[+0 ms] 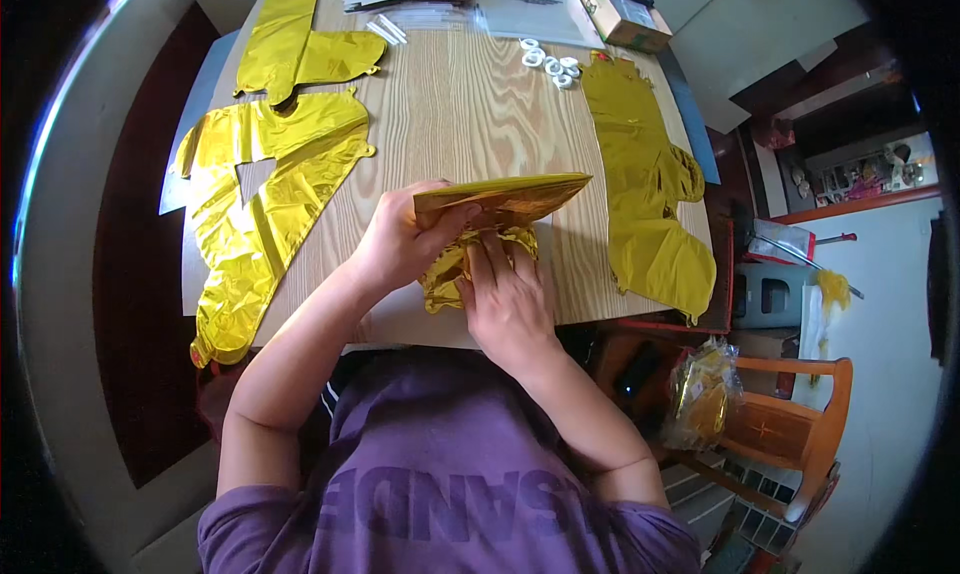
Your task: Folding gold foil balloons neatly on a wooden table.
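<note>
My left hand [388,236] is closed on a gold foil balloon [505,184], thumb below its edge and fingers behind. The flat part of this balloon is raised above the near edge of the table, tilted toward me. Below it hangs a crumpled part of gold foil [442,282]. My right hand [508,299] reaches up against this crumpled part with its fingers stretched and slightly apart. The fingertips go in under the raised foil, so their ends are partly hidden.
Flat gold foil balloons lie at left [265,204], far left [290,49] and right [650,184] on the wooden table [450,104]. White rings [550,62], white sticks [387,29] and a cardboard box [625,16] sit farther back. A wooden chair [790,424] stands at right.
</note>
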`<state>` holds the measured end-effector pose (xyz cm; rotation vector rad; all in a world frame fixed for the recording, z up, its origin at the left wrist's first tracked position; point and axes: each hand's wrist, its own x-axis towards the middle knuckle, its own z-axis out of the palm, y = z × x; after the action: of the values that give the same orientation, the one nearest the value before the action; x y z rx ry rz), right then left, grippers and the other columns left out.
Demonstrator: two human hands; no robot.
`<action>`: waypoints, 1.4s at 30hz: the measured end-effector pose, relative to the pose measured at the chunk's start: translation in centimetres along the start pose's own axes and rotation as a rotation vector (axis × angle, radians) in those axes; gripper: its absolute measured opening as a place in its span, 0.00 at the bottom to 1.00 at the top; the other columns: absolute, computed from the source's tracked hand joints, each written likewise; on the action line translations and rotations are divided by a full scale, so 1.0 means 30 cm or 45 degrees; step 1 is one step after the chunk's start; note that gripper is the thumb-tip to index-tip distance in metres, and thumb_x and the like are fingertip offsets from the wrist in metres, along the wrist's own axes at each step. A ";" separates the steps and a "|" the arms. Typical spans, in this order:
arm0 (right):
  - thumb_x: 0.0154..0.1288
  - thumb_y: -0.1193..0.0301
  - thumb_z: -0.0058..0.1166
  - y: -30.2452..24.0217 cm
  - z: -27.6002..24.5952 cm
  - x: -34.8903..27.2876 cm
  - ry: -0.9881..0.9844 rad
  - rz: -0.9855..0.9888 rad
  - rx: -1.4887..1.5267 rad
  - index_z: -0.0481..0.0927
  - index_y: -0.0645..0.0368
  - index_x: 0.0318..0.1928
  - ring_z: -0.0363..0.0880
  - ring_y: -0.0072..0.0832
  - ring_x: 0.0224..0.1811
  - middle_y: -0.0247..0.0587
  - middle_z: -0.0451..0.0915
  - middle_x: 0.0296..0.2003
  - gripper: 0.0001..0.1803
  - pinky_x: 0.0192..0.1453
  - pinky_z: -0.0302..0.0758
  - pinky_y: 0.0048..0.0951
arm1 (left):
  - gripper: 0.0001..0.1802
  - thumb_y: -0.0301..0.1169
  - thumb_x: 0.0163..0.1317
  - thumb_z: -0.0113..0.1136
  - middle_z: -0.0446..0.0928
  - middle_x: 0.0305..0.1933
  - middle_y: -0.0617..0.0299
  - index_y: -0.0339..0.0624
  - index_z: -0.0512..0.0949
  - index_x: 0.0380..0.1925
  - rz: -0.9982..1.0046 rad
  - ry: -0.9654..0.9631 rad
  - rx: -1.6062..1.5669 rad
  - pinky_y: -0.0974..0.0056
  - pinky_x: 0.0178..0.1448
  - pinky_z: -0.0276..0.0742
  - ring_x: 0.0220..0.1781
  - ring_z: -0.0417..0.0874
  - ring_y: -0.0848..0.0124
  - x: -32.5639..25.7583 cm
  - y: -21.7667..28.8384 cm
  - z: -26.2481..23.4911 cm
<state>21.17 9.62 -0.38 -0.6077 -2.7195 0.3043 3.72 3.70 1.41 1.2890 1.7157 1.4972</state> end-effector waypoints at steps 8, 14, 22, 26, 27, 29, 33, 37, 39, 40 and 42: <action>0.62 0.64 0.60 -0.004 -0.006 0.014 -0.078 -0.016 -0.065 0.77 0.65 0.59 0.72 0.43 0.54 0.51 0.75 0.62 0.27 0.56 0.72 0.45 | 0.11 0.31 0.71 0.63 0.86 0.33 0.65 0.33 0.84 0.46 -0.365 0.157 -0.273 0.67 0.39 0.79 0.33 0.79 0.80 0.043 -0.012 0.014; 0.63 0.66 0.60 0.005 -0.011 0.018 -0.075 0.042 -0.013 0.75 0.64 0.61 0.73 0.46 0.57 0.49 0.75 0.61 0.28 0.59 0.72 0.47 | 0.10 0.28 0.69 0.64 0.87 0.36 0.59 0.34 0.84 0.46 -0.092 0.017 -0.078 0.65 0.42 0.80 0.35 0.82 0.75 0.029 0.035 0.017; 0.61 0.72 0.60 0.070 -0.004 -0.022 0.396 -0.187 0.090 0.82 0.65 0.52 0.80 0.44 0.49 0.50 0.82 0.48 0.18 0.54 0.76 0.42 | 0.14 0.19 0.60 0.65 0.85 0.45 0.51 0.36 0.83 0.47 0.362 -0.143 0.150 0.60 0.51 0.82 0.45 0.88 0.57 -0.027 -0.046 -0.016; 0.56 0.73 0.64 0.100 -0.128 -0.080 0.439 -0.184 0.161 0.79 0.58 0.31 0.79 0.38 0.33 0.40 0.81 0.31 0.06 0.43 0.74 0.40 | 0.19 0.18 0.55 0.66 0.85 0.47 0.50 0.37 0.82 0.49 0.380 -0.235 0.174 0.57 0.57 0.82 0.51 0.86 0.51 -0.042 -0.045 -0.031; 0.55 0.72 0.64 0.124 -0.159 -0.094 0.440 -0.155 0.139 0.76 0.56 0.28 0.77 0.37 0.31 0.38 0.78 0.28 0.08 0.40 0.72 0.40 | 0.21 0.18 0.53 0.67 0.84 0.48 0.50 0.37 0.82 0.50 0.390 -0.273 0.175 0.56 0.58 0.81 0.52 0.86 0.50 -0.044 -0.037 -0.031; 0.54 0.73 0.64 0.183 -0.208 -0.123 0.394 -0.112 0.061 0.74 0.55 0.27 0.77 0.38 0.30 0.38 0.77 0.27 0.09 0.39 0.71 0.40 | 0.21 0.20 0.52 0.68 0.84 0.50 0.51 0.37 0.82 0.49 0.465 -0.328 0.280 0.55 0.60 0.80 0.54 0.85 0.51 -0.061 -0.003 -0.033; 0.52 0.74 0.63 0.271 -0.251 -0.137 0.391 -0.220 0.078 0.74 0.54 0.27 0.76 0.37 0.30 0.37 0.77 0.27 0.08 0.39 0.71 0.40 | 0.18 0.24 0.58 0.69 0.82 0.53 0.52 0.40 0.82 0.50 0.705 -0.434 0.455 0.49 0.68 0.75 0.60 0.83 0.53 -0.074 -0.047 -0.015; 0.51 0.75 0.60 0.297 -0.275 -0.110 0.282 -0.326 0.242 0.78 0.56 0.30 0.79 0.37 0.33 0.38 0.80 0.30 0.05 0.42 0.72 0.39 | 0.21 0.26 0.57 0.68 0.80 0.56 0.55 0.42 0.81 0.52 0.748 -0.591 0.590 0.43 0.73 0.68 0.65 0.79 0.54 -0.080 -0.050 -0.037; 0.51 0.74 0.59 0.314 -0.275 -0.085 0.247 -0.324 0.372 0.79 0.57 0.31 0.79 0.37 0.33 0.38 0.81 0.30 0.05 0.43 0.72 0.38 | 0.22 0.28 0.56 0.69 0.80 0.57 0.55 0.43 0.81 0.53 0.713 -0.632 0.601 0.40 0.75 0.63 0.67 0.76 0.52 -0.088 -0.047 -0.047; 0.53 0.74 0.59 0.325 -0.272 -0.074 0.169 -0.297 0.392 0.82 0.59 0.37 0.82 0.41 0.39 0.42 0.84 0.36 0.08 0.48 0.75 0.40 | 0.23 0.29 0.55 0.70 0.79 0.57 0.54 0.44 0.81 0.53 0.694 -0.651 0.607 0.39 0.76 0.61 0.68 0.75 0.51 -0.093 -0.045 -0.051; 0.58 0.73 0.58 0.308 -0.250 -0.012 0.119 -0.290 0.473 0.82 0.62 0.45 0.82 0.43 0.49 0.47 0.84 0.46 0.13 0.57 0.75 0.42 | 0.26 0.34 0.52 0.71 0.77 0.61 0.52 0.44 0.81 0.54 0.657 -0.700 0.631 0.38 0.78 0.57 0.72 0.71 0.48 -0.100 -0.025 -0.063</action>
<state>27.69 18.62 3.87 -0.2014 -2.5168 0.6818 3.11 0.22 0.60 2.2840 1.4780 0.8157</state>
